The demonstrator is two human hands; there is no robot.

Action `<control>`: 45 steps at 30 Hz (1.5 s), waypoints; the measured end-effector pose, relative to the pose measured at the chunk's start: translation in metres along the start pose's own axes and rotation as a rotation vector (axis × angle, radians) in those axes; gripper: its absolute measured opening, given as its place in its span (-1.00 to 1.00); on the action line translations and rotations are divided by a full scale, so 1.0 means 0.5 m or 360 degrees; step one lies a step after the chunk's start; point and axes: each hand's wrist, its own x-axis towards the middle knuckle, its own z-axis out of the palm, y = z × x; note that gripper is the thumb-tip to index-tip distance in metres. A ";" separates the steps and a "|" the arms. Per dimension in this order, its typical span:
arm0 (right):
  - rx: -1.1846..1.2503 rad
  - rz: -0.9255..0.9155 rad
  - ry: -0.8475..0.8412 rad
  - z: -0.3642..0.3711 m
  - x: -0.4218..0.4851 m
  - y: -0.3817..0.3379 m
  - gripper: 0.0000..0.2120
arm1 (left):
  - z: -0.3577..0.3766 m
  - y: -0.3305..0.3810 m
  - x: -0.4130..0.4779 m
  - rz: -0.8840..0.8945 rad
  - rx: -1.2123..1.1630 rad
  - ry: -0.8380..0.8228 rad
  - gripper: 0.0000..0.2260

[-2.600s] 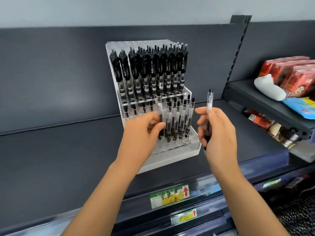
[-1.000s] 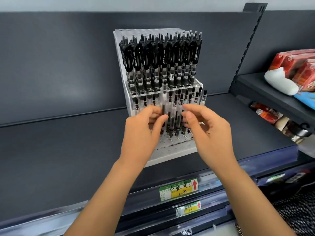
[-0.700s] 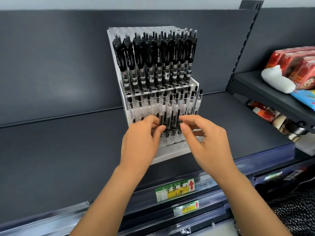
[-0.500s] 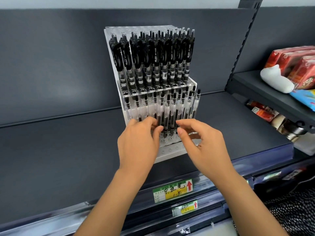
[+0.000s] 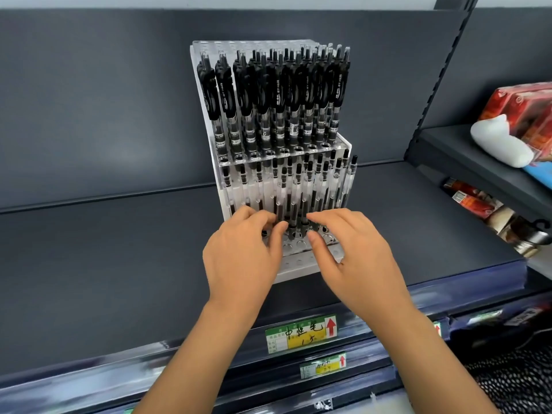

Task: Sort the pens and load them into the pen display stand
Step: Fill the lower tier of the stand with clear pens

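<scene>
Left hand (image 5: 242, 258) and right hand (image 5: 357, 258) curl against clear-barrelled black pens (image 5: 291, 195) in a clear acrylic tiered stand (image 5: 298, 264). Whether either grips is unclear.

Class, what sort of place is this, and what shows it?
Probably a shop: price labels on the shelf edge, a display stand full of matching pens, and packaged goods on the neighbouring shelf.

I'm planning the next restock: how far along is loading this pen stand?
Done: on the stand, the upper tier holds rows of black-clip pens, and clear pens fill most of the lower tier. In hand: left hand and right hand are at the front clear pens' lower ends; grip unclear. Left: several empty holes in the front rows.
</scene>
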 end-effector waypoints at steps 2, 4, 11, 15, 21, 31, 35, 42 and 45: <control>-0.0121 -0.0103 -0.0004 -0.002 0.000 -0.008 -0.75 | -0.007 -0.002 -0.007 0.0074 0.0050 -0.0020 -0.82; -0.0172 -0.0212 0.0028 -0.006 -0.001 -0.018 -0.75 | -0.021 -0.010 -0.021 0.0211 0.0133 0.0035 -0.80; 0.0124 -0.0591 0.0082 0.048 0.014 -0.107 -0.70 | -0.133 -0.113 -0.095 0.0223 0.0731 0.0091 -0.57; 0.0273 -0.0705 -0.0015 0.135 0.016 -0.234 -0.72 | -0.247 -0.217 -0.140 -0.0113 0.0955 -0.0002 -0.48; 0.0288 -0.0761 -0.0301 0.269 -0.014 -0.487 -0.66 | -0.425 -0.432 -0.235 -0.0544 0.1148 -0.0058 -0.38; 0.0209 -0.0744 -0.0617 0.472 -0.044 -0.903 -0.63 | -0.673 -0.808 -0.290 -0.0747 0.1132 -0.0186 -0.32; 0.0069 -0.0698 -0.0731 0.533 -0.017 -0.967 -0.64 | -0.697 -0.911 -0.246 -0.0726 0.1115 -0.0266 -0.29; 0.0154 -0.0356 -0.0879 0.693 0.106 -1.057 -0.72 | -0.687 -1.067 -0.144 -0.0672 0.1057 -0.0221 -0.32; 0.0280 0.0018 -0.1010 0.772 0.171 -1.105 -0.70 | -0.686 -1.119 -0.091 -0.0667 0.0979 -0.0201 -0.38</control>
